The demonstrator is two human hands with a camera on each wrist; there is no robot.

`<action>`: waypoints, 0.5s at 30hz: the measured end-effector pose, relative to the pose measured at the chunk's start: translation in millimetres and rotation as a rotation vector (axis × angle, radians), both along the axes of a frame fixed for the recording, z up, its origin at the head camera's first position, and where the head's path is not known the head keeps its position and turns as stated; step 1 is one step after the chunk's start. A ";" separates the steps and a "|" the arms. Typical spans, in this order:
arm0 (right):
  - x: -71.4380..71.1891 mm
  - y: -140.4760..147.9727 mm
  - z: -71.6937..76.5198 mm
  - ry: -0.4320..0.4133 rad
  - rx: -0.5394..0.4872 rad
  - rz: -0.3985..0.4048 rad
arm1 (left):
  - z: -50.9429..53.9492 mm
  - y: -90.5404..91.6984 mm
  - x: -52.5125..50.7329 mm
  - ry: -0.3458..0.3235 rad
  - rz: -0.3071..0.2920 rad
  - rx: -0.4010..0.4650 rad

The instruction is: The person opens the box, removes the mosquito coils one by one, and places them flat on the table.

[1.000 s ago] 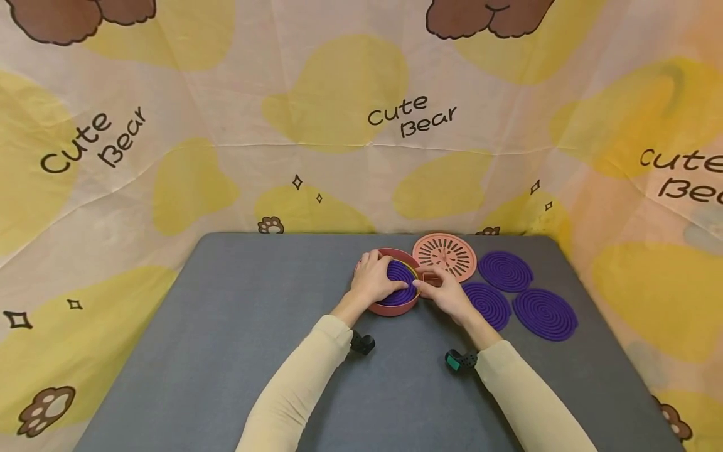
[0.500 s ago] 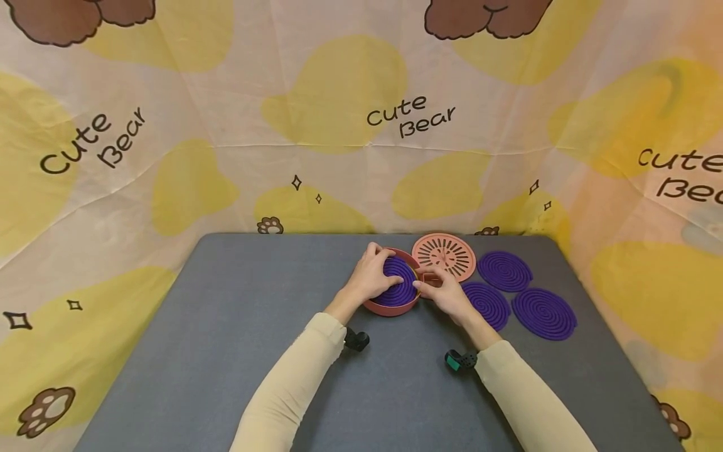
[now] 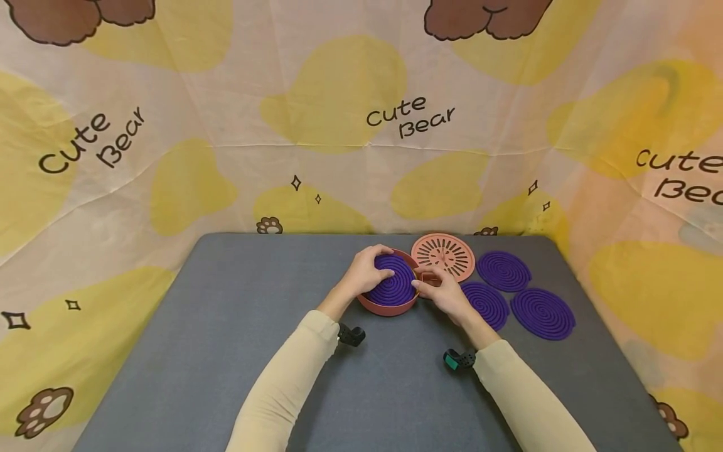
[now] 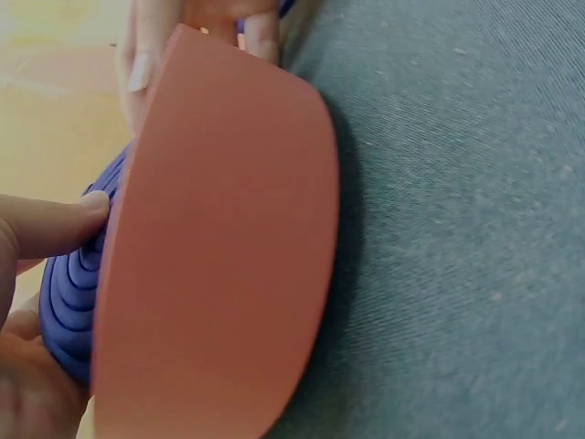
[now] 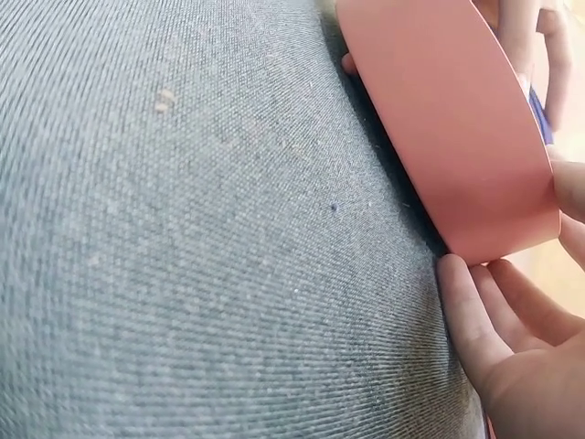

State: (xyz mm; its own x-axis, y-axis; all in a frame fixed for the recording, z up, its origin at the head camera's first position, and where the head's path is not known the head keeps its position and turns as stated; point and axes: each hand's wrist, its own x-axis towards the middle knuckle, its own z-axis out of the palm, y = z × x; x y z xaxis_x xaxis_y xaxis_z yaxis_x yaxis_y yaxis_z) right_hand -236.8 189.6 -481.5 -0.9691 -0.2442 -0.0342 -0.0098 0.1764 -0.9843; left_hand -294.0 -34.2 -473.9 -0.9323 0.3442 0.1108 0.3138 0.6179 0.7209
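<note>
A purple spiral mosquito coil (image 3: pixel 394 287) lies partly over a round reddish-pink mosquito coil box (image 3: pixel 388 310), its left part raised above the rim. My left hand (image 3: pixel 364 271) pinches that coil at its left, the thumb on its top face. In the left wrist view, the coil (image 4: pixel 69 302) stands out past the rim of the box (image 4: pixel 219 238). At the right side of the box my right hand (image 3: pixel 446 294) grips its wall, thumb at the rim. The right wrist view shows the fingers (image 5: pixel 471 315) against the box's lower edge. The box's inside is mostly hidden.
A pink slotted lid (image 3: pixel 443 257) lies behind and right of the box. Three more purple coils, a back one (image 3: pixel 504 271), a near one (image 3: pixel 487 305) and a right one (image 3: pixel 543 314), lie flat on the grey table (image 3: pixel 271 295). A printed cloth (image 3: pixel 339 125) hangs behind.
My left hand has moved left and slightly up with the coil, so more of the coil now shows over the box. The right hand has stayed on the box wall.
</note>
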 end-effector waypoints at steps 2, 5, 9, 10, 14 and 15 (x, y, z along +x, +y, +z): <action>0.2 -0.7 0.2 -0.002 -0.003 0.002 | 2.8 -2.3 0.3 -0.005 0.005 0.021; 1.0 -1.7 1.2 -0.005 -0.009 0.005 | 7.6 -6.4 1.0 -0.004 0.013 0.050; 2.0 -2.7 3.2 -0.006 -0.006 0.003 | 13.8 -12.1 1.7 0.009 0.024 0.079; 1.7 -2.8 3.2 -0.008 -0.004 0.002 | 15.2 -13.5 1.9 0.012 0.025 0.083; -1.5 -1.3 -1.2 -0.006 0.012 0.000 | 21.5 -18.9 2.9 0.030 0.038 0.093; -3.6 -0.3 -4.7 -0.006 0.013 -0.001 | 23.0 -20.4 3.0 0.040 0.044 0.095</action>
State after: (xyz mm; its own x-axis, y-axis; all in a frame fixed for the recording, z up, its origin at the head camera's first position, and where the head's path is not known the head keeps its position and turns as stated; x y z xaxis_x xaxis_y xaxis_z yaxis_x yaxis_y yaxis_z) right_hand -240.3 189.2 -486.2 -0.9692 -0.2425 -0.0432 -0.0036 0.1893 -0.9819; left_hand -291.0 -54.6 -450.9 -0.9405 0.2893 0.1784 0.3176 0.5609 0.7646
